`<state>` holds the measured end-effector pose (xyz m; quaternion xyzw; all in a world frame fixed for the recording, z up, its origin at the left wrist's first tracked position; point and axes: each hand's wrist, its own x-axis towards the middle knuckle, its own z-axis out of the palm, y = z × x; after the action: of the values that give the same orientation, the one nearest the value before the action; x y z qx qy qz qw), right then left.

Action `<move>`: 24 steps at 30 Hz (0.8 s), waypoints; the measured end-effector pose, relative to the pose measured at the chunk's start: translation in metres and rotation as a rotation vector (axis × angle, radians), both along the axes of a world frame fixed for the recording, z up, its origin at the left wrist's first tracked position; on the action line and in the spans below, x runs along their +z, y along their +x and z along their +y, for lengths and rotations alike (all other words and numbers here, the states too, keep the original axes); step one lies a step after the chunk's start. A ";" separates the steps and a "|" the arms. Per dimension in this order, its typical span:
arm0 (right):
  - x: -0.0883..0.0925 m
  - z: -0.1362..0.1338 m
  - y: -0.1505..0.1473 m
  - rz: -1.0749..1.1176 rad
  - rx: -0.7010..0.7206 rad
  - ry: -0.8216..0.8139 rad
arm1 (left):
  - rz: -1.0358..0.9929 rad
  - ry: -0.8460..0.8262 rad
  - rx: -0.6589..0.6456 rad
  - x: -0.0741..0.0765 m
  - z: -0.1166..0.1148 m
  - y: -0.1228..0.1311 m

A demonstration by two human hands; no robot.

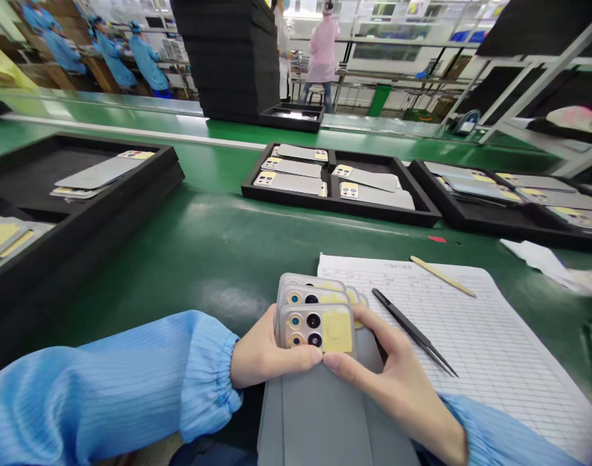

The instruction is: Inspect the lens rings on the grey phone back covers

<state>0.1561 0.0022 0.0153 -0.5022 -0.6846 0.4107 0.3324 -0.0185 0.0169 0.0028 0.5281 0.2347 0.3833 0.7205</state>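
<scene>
A stack of grey phone back covers with camera cut-outs and yellow protective stickers lies at the near edge of the green table. My left hand grips the stack's left side, thumb laid across the top cover. My right hand holds the right side, fingers curled round the edge and thumb meeting the left thumb below the yellow sticker. Both arms wear light blue sleeves.
Black tweezers and a wooden stick lie on a printed form sheet to the right. Black trays of covers sit on the green belt, others at left and right. Other workers stand far behind.
</scene>
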 end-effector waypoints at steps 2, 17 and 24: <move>0.001 0.000 -0.001 0.001 0.001 -0.010 | -0.011 0.008 -0.003 -0.001 0.000 0.000; -0.001 -0.001 0.001 -0.007 0.011 0.001 | -0.034 -0.047 0.003 0.000 -0.001 -0.001; -0.003 -0.003 0.001 -0.043 0.003 0.050 | -0.042 -0.158 0.052 0.002 -0.005 0.001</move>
<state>0.1567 -0.0009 0.0126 -0.5013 -0.7024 0.3833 0.3294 -0.0178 0.0118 0.0044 0.4553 0.2628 0.3932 0.7544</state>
